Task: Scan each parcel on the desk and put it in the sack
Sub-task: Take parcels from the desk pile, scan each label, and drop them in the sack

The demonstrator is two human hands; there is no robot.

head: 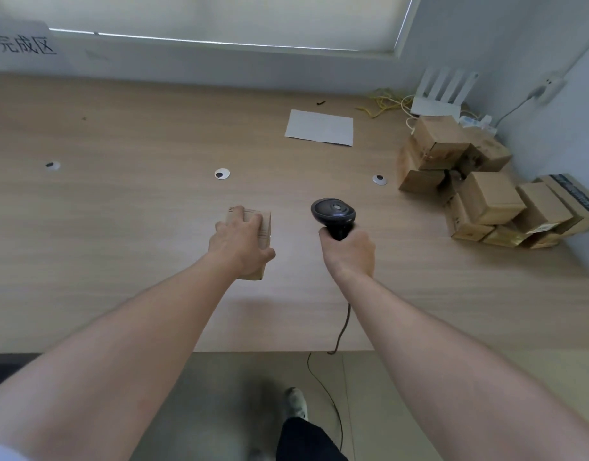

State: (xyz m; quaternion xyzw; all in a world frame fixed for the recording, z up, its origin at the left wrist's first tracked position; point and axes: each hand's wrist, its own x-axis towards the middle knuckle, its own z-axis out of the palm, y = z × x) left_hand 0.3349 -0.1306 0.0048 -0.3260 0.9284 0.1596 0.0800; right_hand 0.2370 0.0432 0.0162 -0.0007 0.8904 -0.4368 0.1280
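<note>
- Cardboard, plain brown: the small parcel (253,234) sits on the pale wood desk (120,211) near its middle, and your left hand (241,242) rests on top of it, fingers curled over the far edge and thumb against the near right side.
- Your right hand (349,252) is clenched round the handle of a black handheld scanner (333,214), held upright just to the right of the parcel and apart from it. Its cable (343,327) trails back over the near desk edge to the floor.
- More brown boxes, the pile of parcels (479,191), are stacked loosely at the far right of the desk by the wall.
- A white sheet of paper (319,127) lies further back, well apart from your hands.
- The sack is not in view.
- The parcel looks light and stiff, with crisp corners, so one hand should lift it easily. The surface is dry card and unlikely to slip.
- Take hold across its short width, thumb on one side and fingers on the other, and turn the printed side toward the scanner. Whether that print is a barcode is too blurred to tell.
</note>
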